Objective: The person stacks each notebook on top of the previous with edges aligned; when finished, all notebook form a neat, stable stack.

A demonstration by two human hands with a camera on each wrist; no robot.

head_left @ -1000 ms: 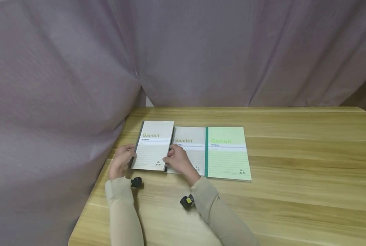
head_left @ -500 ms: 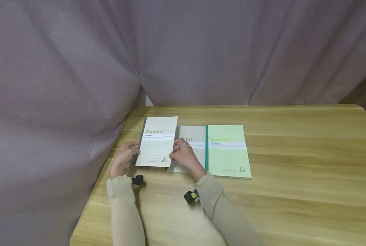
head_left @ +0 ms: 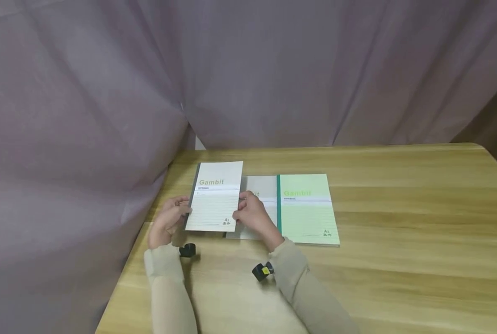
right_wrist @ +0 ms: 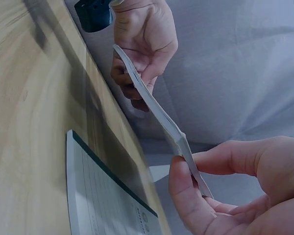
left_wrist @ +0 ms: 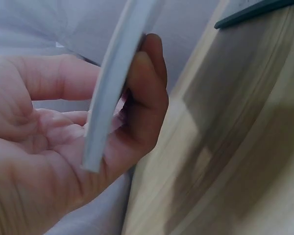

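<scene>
A white notebook (head_left: 216,204) with a dark spine and "Gambit" on its cover is held by both hands, and in the wrist views it is up off the table. My left hand (head_left: 169,220) grips its spine side, thumb on the cover and fingers curled behind. At the opposite edge my right hand (head_left: 254,213) pinches it between thumb and fingers. Beneath and to the right lies a greyish notebook (head_left: 266,189), partly covered by the held one and my right hand. Beside that lies a light green notebook (head_left: 308,213) with a darker green spine.
The wooden table (head_left: 407,232) extends to the right and toward the front. A grey-purple curtain (head_left: 265,69) hangs behind it and along its left side. Each wrist carries a small black camera, the right one (head_left: 261,272) marked yellow.
The white notebook has come up and shifted right with both hands, hiding more of the greyish notebook. The greyish and green notebooks stay where they lie; the head view shifts slightly.
</scene>
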